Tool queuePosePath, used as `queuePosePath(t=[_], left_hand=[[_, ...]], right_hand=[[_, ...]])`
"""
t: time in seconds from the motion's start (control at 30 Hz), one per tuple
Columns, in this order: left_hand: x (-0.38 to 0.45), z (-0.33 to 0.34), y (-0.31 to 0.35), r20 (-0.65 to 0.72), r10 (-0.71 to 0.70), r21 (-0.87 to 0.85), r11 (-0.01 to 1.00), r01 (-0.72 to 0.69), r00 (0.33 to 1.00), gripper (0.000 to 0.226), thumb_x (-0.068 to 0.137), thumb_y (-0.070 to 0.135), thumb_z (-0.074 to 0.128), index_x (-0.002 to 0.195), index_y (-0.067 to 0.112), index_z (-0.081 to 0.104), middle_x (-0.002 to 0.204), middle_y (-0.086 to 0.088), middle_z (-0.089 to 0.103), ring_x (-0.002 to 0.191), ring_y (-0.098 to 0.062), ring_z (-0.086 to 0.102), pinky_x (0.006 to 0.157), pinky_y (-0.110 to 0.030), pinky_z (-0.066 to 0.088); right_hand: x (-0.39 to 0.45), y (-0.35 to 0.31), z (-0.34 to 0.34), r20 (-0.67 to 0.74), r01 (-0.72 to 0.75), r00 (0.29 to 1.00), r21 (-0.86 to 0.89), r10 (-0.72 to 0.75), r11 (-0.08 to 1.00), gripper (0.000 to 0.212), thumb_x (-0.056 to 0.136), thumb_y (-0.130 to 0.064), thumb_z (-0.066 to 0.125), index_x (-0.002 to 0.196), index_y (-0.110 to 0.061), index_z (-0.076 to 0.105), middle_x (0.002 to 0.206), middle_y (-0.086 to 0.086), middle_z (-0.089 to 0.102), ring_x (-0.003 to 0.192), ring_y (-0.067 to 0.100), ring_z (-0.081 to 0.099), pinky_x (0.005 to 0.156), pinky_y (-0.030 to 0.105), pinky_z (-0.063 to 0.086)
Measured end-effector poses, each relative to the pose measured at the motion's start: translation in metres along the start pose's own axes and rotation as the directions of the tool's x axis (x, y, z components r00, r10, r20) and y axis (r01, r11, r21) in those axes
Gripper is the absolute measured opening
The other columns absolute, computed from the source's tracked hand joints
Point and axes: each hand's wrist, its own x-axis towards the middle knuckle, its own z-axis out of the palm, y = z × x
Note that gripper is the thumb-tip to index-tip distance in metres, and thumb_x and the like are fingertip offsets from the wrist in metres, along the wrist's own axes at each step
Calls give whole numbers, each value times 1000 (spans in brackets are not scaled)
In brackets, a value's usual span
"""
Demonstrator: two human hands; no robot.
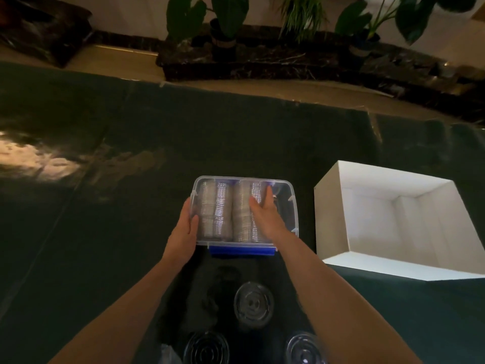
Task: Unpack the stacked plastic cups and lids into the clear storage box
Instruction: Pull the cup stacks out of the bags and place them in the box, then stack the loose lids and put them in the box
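Observation:
The clear storage box (287,191) with a blue front latch (242,250) sits on the dark mat in the middle. Two stacks of clear plastic cups lie on their sides inside it: one on the left (216,211), one on the right (242,214). My left hand (183,229) rests flat against the box's left outer wall. My right hand (265,211) reaches into the box, palm down on the right stack, fingers spread. Three clear round lids lie on the mat near me: one in the centre (254,303), one lower left (206,348), one lower right (304,349).
An open white cardboard box (393,266) stands just right of the storage box. A dark green mat (105,232) covers the floor. Potted plants (228,27) on a dark stone ledge line the far side. Crumpled clear wrap (169,354) lies at the bottom edge.

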Motion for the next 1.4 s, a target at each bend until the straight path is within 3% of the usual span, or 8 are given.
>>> queuePosePath(t=[0.27,0.47,0.6,0.77,0.9,1.0,1.1,1.4], left_hand=[[-16,-5,5,-97,-104,79,991,112,990,68,98,54,35,154,30,4,160,-6,20,141,-27,33,112,-51,30],[-90,-1,3,-382,169,255,964,-73,909,37,97,27,44,134,19,46,136,-4,45,121,-18,50,101,-42,44],[-160,12,-15,27,424,525,765,-373,905,24,93,24,39,90,20,63,89,0,61,84,-18,55,76,-35,47],[-222,11,-55,390,331,754,421,-505,859,9,74,20,68,67,18,62,64,-2,62,61,-25,61,59,-32,49],[-235,6,-75,393,134,798,443,-409,910,20,66,20,81,73,17,62,73,-3,65,64,-22,65,59,-29,50],[-237,11,-86,242,-67,682,721,-121,968,7,93,19,53,98,15,53,114,-10,54,98,-29,60,83,-38,44],[-232,19,-86,6,-179,411,897,161,984,26,88,9,63,112,6,53,125,-20,45,103,-37,56,92,-39,43],[-217,45,-73,-84,-458,96,880,465,885,49,86,10,67,129,-3,50,120,-24,54,105,-38,59,91,-42,51]], right_hand=[[-27,4,-2,-235,77,961,-270,-143,960,75,96,-60,38,155,-22,12,150,11,38,132,30,46,106,53,43],[-86,11,-5,-337,326,854,-249,-397,912,38,99,-38,52,133,-22,47,130,-1,57,116,12,57,99,35,51],[-146,46,2,-324,340,831,-347,-452,874,25,95,-21,58,119,-26,56,124,-8,54,104,-2,51,89,18,46],[-205,95,41,-43,234,958,-450,-283,862,21,94,-11,56,106,-21,69,112,-7,57,89,5,58,85,18,43],[-229,124,76,75,71,996,-436,-43,897,31,91,-10,59,122,-11,64,128,10,56,108,22,61,98,27,44],[-233,132,89,82,-33,994,-406,72,913,40,91,-12,61,130,-8,56,133,13,49,116,25,56,102,26,38],[-229,134,93,61,-87,992,-334,113,939,41,90,-10,60,131,-7,56,131,14,52,118,25,55,102,24,37],[-221,135,106,146,-284,950,35,277,958,45,89,1,53,133,-3,48,98,14,59,76,22,56,80,41,52]])
